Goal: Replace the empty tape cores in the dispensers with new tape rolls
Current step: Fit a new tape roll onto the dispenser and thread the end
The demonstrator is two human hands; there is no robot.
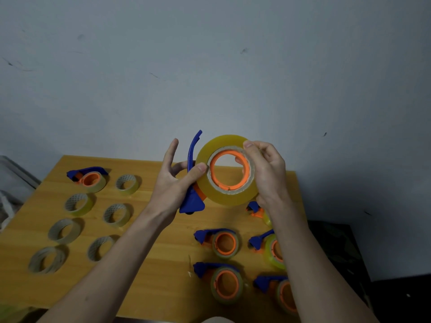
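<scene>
Now your left hand (pixel 173 183) grips the blue dispenser (pixel 192 183), thumb pressed on the yellow tape roll (pixel 227 170), index finger straight. Your right hand (pixel 265 170) pinches the roll's far rim, fingers curled. Both forearms are raised, holding the roll above the wooden table (pixel 149 264); it sits on the dispenser's orange hub (pixel 229 170).

cores (pixel 70 203) left on table (pixel 149 271), dispensers (pixel 224 243) right

Tape roll (pixel 227 170): glossy translucent yellow film, cardboard-looking core. Dispenser (pixel 192 203): smooth blue and orange plastic. Table (pixel 149 271): wood-grain, satin. Wall (pixel 210 66): matt, scuffed.
</scene>
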